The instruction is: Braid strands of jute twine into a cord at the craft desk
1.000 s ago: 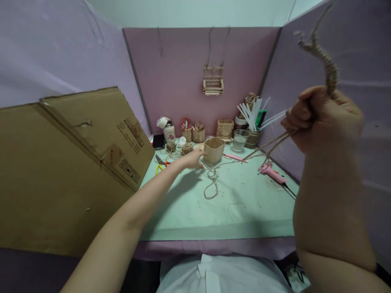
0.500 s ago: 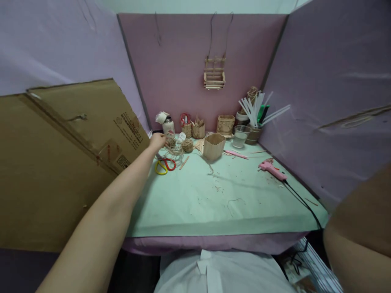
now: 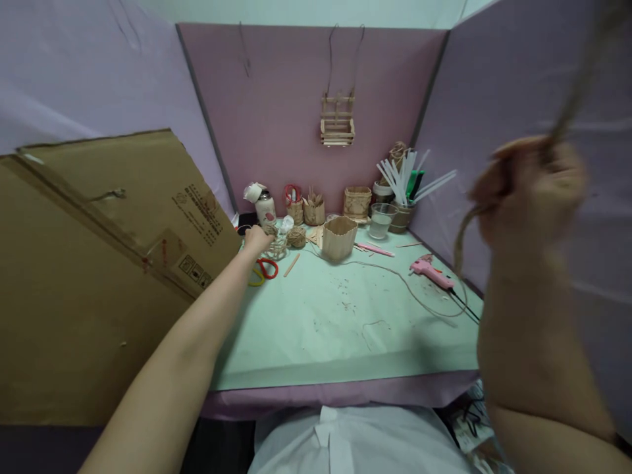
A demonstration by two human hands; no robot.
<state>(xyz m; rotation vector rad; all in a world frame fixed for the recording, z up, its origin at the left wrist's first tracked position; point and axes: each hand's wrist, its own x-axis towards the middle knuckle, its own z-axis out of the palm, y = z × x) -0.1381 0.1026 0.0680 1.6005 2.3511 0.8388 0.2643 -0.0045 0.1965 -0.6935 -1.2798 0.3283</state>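
Note:
My right hand is raised high at the right, its fingers closed around a strand of twine. The strand hangs from the hand, curves over the table past the glue gun and runs behind the wooden stick cup. At the back left, my left hand has its fingers closed at a loose tangle of twine; its fingertips are small and partly hidden. Beside the tangle sits a ball of twine. Red-and-yellow-handled scissors lie just in front of it, partly behind my left forearm.
A pink glue gun with a black cable lies at the right. A cup of liquid, a pot of white glue sticks and small stick holders line the back. A large cardboard sheet leans at the left.
My right hand has come into view, raised with twine in it. The strand now stretches across the table to the right. My left hand stays by the tangle.

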